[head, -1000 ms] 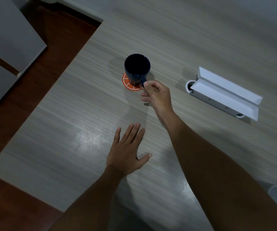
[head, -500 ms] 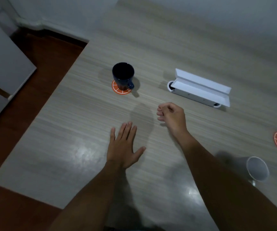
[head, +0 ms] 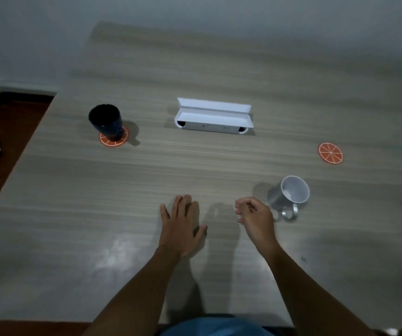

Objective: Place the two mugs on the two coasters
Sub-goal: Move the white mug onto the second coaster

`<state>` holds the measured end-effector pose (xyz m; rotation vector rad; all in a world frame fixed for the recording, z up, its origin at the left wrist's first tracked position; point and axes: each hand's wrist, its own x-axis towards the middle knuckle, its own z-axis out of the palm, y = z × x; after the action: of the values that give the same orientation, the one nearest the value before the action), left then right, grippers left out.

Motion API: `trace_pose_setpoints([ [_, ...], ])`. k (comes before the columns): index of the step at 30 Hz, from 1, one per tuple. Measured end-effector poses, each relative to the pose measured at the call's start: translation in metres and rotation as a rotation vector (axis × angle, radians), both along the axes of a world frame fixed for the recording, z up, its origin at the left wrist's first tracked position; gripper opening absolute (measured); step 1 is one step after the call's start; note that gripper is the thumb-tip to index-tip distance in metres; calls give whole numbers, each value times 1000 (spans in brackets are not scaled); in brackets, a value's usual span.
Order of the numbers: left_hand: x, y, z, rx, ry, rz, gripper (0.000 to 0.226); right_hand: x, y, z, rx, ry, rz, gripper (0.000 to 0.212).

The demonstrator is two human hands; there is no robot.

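A dark blue mug [head: 106, 122] stands upright on an orange-slice coaster [head: 113, 140] at the table's left. A second orange-slice coaster [head: 330, 153] lies bare at the right. A white mug [head: 289, 194] stands on the table below it, its handle toward me. My right hand [head: 255, 218] hovers just left of the white mug, fingers loosely curled, holding nothing. My left hand [head: 183, 226] rests flat on the table, fingers spread.
A long white open box [head: 213, 117] sits at the table's middle back. The table's left edge [head: 25, 151] drops to a dark red-brown floor. A wall runs behind the table. Blue clothing shows at the bottom edge.
My right hand let go of the blue mug on the left coaster and pulled back to the right, near the white mug. The view swung right, revealing the second coaster and white mug.
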<state>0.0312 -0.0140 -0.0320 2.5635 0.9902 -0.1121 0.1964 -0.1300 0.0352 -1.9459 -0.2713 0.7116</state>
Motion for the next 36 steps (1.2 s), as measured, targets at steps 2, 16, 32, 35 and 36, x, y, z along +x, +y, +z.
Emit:
trace_pose_setpoints([
  [2, 24, -19, 2, 12, -8, -57, 74, 14, -29, 2, 1, 7, -66, 16],
  [16, 138, -88, -11, 29, -55, -118, 75, 78, -123, -18, 83, -3, -320, 5],
  [32, 147, -96, -24, 60, -106, 98, 83, 104, -104, -29, 61, 215, -72, 35],
  [35, 149, -97, -23, 65, -89, 98, 85, 108, -101, -26, 81, 252, -52, 40],
  [36, 149, -97, -23, 69, -87, 99, 85, 109, -100, -26, 85, 265, -27, 40],
])
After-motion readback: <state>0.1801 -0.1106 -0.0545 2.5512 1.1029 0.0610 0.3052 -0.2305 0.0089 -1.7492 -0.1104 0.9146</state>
